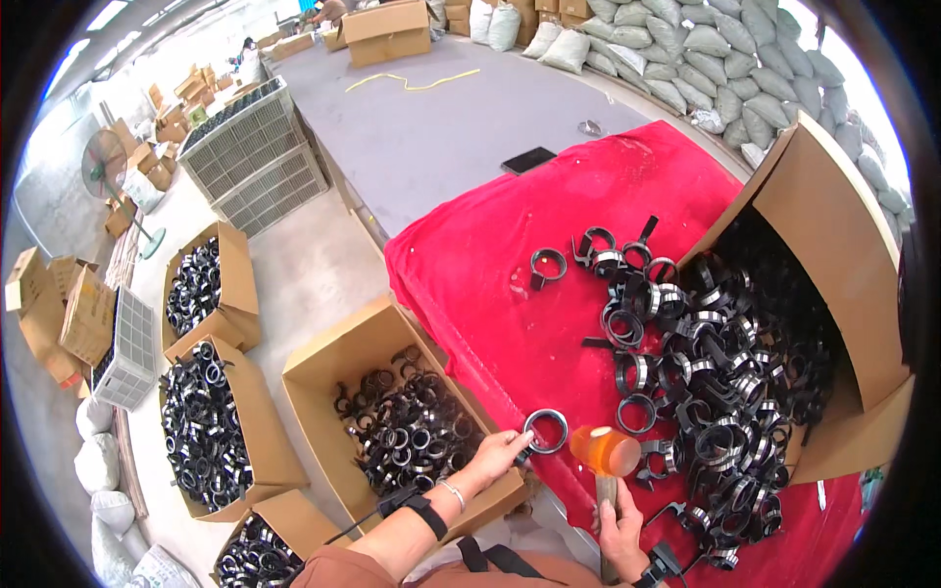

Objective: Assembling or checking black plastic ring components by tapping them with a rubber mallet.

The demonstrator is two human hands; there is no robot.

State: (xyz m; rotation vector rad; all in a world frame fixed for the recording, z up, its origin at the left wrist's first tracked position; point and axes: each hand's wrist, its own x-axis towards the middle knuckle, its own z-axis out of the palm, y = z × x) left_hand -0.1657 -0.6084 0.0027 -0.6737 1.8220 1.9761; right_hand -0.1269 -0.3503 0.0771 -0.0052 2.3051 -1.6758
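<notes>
Near the front edge of the red-covered table [470, 265], my left hand [503, 453] pinches a black ring with a bright metal rim [546, 431] by its short handle. In my right hand [619, 529] is a mallet [608, 452] with an orange, see-through head and a wooden handle. The mallet's head is just right of the ring; a narrow strip of red cloth shows between them. A heap of similar black rings [720, 441], many with silver bands and stubby handles, spreads over the table to the right. One loose ring [548, 265] lies apart, farther back.
A tipped cardboard box [833, 255] spills rings at the right. Left of the table stands an open carton [338, 392] holding rings, with more filled cartons [206, 421] beyond it. Grey crates [255, 157], a fan [106, 162] and stacked sacks [706, 59] stand farther off.
</notes>
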